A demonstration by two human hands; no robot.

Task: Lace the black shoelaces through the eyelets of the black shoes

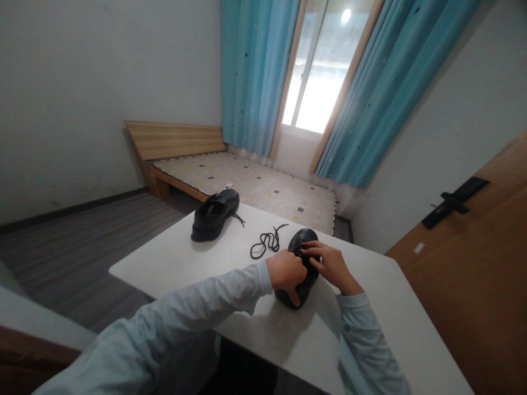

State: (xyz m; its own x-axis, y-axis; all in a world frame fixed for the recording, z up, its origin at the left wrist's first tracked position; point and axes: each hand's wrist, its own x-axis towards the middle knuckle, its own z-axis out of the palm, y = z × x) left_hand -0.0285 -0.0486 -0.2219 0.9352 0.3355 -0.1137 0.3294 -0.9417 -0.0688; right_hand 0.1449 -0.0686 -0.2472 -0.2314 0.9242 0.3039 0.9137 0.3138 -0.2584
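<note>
Gripping a rounded black leather shoe, both hands, left and right, curl closed on it.

2 black shoes on table: one standing apart, one under the hands. 1 loose black lace between them. 2 hands: left, right. 1 bed, 2 curtains.

White rectangular table carries a second black leather shoe at its far left corner and a loose black shoelace coiled near the centre. Low wooden bed frame with patterned mattress stands behind, under turquoise curtains flanking a bright window. Brown wooden door with black handle at right.
</note>
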